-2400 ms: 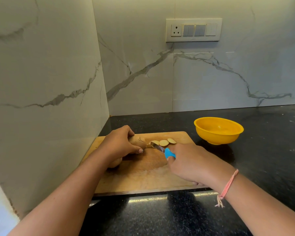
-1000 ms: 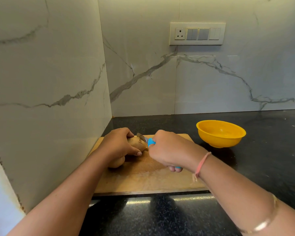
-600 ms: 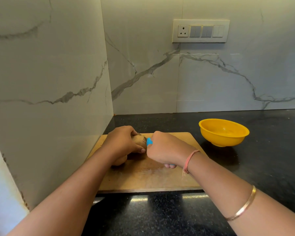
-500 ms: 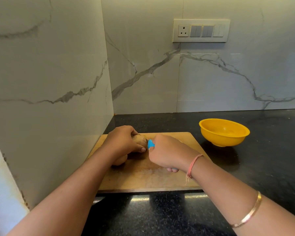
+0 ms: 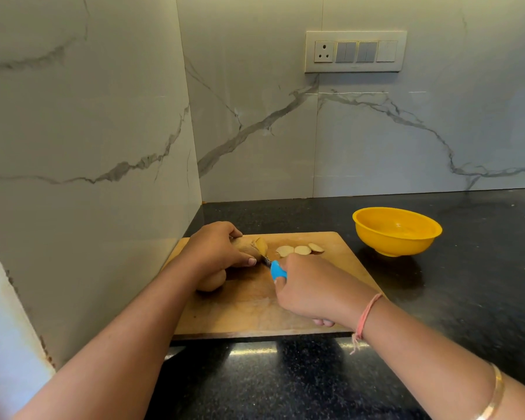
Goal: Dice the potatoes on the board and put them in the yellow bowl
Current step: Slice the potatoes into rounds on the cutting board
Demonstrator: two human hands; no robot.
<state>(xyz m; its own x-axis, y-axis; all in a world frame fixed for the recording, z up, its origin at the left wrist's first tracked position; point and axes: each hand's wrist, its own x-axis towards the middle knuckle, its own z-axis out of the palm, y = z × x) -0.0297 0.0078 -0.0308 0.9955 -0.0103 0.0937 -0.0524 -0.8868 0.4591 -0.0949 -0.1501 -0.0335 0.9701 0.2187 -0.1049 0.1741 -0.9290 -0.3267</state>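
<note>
Your left hand (image 5: 215,253) is curled over a whole potato (image 5: 249,247) near the 10 o'clock corner of the wooden cutting board (image 5: 255,316). Its fingers wrap over the top and the thumb presses the near side. A second potato (image 5: 211,281) lies at 7 o'clock of the first, partly hidden under your palm.

Your right hand (image 5: 309,286) has its fingers closed round the blue handle of a knife (image 5: 278,269). The blade points toward 11 o'clock and meets the cut end of the held potato. So little of the blade shows that it may be only touching the potato rather than sunk in.

Three round potato slices (image 5: 300,250) lie flat in an overlapping row on the board, at 12 o'clock from your right hand. The yellow bowl (image 5: 397,245) stands upright on the black surface (image 5: 455,298), at 2 o'clock of the board and apart from it. A switch panel (image 5: 355,52) is fixed to the marble wall behind.
</note>
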